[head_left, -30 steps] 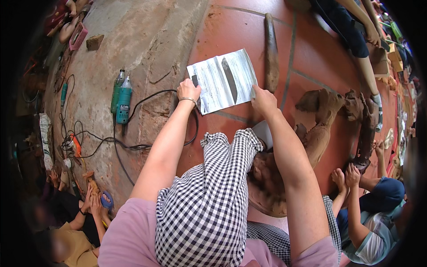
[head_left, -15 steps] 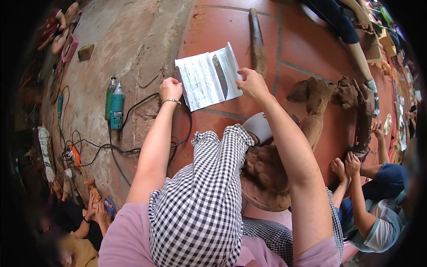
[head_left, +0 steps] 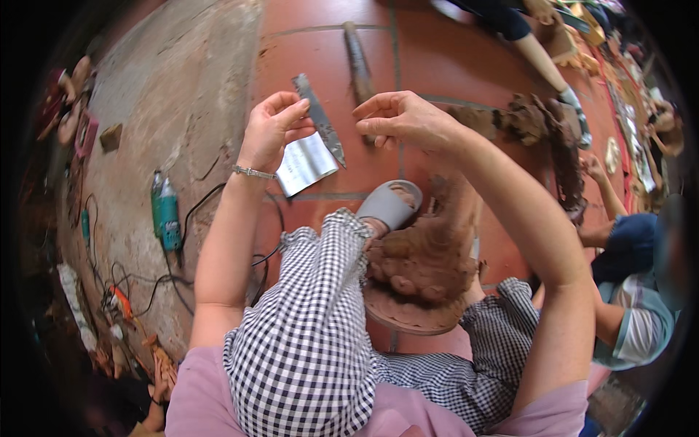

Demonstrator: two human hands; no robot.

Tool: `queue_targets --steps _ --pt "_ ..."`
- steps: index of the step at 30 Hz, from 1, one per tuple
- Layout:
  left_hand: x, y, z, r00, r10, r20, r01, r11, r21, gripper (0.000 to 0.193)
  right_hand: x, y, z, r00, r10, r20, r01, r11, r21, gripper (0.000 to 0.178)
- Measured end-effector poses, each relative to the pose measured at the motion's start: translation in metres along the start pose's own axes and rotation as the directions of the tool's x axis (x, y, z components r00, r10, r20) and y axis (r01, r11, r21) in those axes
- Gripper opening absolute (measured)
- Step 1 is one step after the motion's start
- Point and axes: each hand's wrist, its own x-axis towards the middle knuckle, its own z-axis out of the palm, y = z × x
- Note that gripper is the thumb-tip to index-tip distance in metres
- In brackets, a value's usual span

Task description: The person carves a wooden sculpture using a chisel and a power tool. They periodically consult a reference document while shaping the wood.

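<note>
My left hand, with a metal bracelet at the wrist, has its thumb and forefinger pinched beside a dark, flat, blade-like strip. Whether the fingertips grip that strip I cannot tell. Under the hand, a printed white sheet shows only in part and looks folded. My right hand is held to the right of the strip, fingers curved, with a gap between thumb and forefinger and nothing seen there. A brown carved piece stands between my legs, by my grey sandal.
A long worn rod or handle lies on the red tiles ahead. Green power tools with black cords rest on concrete to the left. More brown carved pieces are at the right. Another person's leg reaches in at upper right.
Both hands have come up off the sheet's sides and moved closer together. The sheet shows smaller, and the dark strip extends past it. My view has shifted to the right.
</note>
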Motion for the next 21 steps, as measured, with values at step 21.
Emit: queue_targets --steps 21 --pt "-0.019 0.018 0.284 0.377 -0.080 0.923 -0.626 0.712 0.317 0.029 -0.206 0.087 -0.026 0.899 0.115 -0.422 0.273 0.605 0.748 0.021"
